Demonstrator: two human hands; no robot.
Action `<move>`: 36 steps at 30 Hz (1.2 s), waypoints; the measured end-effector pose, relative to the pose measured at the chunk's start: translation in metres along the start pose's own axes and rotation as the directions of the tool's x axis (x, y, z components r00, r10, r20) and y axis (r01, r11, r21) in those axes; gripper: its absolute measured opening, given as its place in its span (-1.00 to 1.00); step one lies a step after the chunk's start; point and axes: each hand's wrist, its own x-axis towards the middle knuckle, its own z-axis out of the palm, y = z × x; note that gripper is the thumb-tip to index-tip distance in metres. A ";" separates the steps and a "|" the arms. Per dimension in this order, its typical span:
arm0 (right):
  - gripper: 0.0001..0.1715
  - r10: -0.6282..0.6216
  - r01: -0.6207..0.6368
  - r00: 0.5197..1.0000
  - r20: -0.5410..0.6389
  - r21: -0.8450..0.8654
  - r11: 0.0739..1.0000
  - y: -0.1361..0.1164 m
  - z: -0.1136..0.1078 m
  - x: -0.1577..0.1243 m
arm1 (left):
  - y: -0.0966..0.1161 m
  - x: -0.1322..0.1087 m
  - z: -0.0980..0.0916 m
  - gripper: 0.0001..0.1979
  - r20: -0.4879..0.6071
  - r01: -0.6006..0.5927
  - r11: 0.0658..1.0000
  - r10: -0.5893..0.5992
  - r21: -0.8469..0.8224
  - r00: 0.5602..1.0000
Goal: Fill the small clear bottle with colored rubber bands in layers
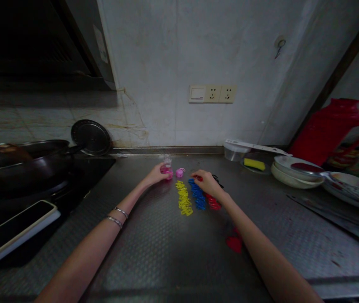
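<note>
Nearest, a red heart [234,243] lies behind the right hand [207,183], whose fingers pinch a red clip [198,178]. Beside them, the yellow row [184,198] and blue row [198,194] look complete. The left hand [158,174] grasps pink clips [168,171], apparently unsorted.

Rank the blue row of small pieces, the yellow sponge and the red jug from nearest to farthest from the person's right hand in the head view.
1. Blue row: just to the left of the right hand, on the counter.
2. Yellow sponge: off to the right, toward the wall.
3. Red jug: far right, back by the wall.
</note>
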 end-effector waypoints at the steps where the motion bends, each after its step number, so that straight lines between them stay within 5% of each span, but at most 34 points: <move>1: -0.71 0.003 -0.003 1.000 -0.004 -0.002 1.000 0.002 0.000 0.000 | 0.000 0.000 0.000 -0.48 0.007 0.005 1.000 -0.005 -0.003 1.000; 9: -0.72 -0.022 0.021 0.999 -0.045 -0.018 1.000 0.006 0.000 0.001 | -0.007 0.003 -0.011 -0.29 0.105 -0.017 0.996 0.008 0.090 0.994; 13: -0.72 -0.015 0.014 0.998 -0.065 -0.020 1.000 0.006 -0.001 0.001 | 0.033 0.003 -0.037 -0.22 -0.042 0.046 0.914 -0.032 0.403 0.999; 16: -0.72 -0.013 0.012 0.998 -0.068 -0.013 1.000 0.006 -0.002 0.000 | 0.074 -0.003 -0.040 -0.50 -0.164 -0.038 0.753 0.192 0.657 0.968; 19: -0.72 -0.017 0.017 0.997 -0.072 -0.010 1.000 0.005 -0.001 0.000 | 0.095 -0.020 -0.016 -0.75 0.006 -0.211 0.626 0.314 0.751 0.950; 23: -0.72 -0.032 0.033 0.994 -0.107 0.006 0.999 0.004 -0.001 0.000 | 0.088 -0.057 0.033 -0.72 0.399 -0.388 0.608 0.124 0.693 0.908; 26: -0.68 -0.035 0.044 0.985 -0.167 0.054 0.998 0.002 -0.002 0.004 | 0.078 -0.082 0.055 -0.52 0.428 -0.378 0.616 0.073 0.691 0.901; 31: -0.55 0.069 -0.022 0.968 -0.242 0.193 0.981 -0.008 -0.001 0.027 | 0.072 -0.100 0.068 -0.32 0.444 -0.344 0.635 0.003 0.691 0.896; 36: -0.40 0.108 -0.056 0.980 -0.166 0.291 0.955 -0.017 0.006 0.060 | 0.064 -0.102 0.073 -0.45 0.458 -0.352 0.630 -0.006 0.692 0.889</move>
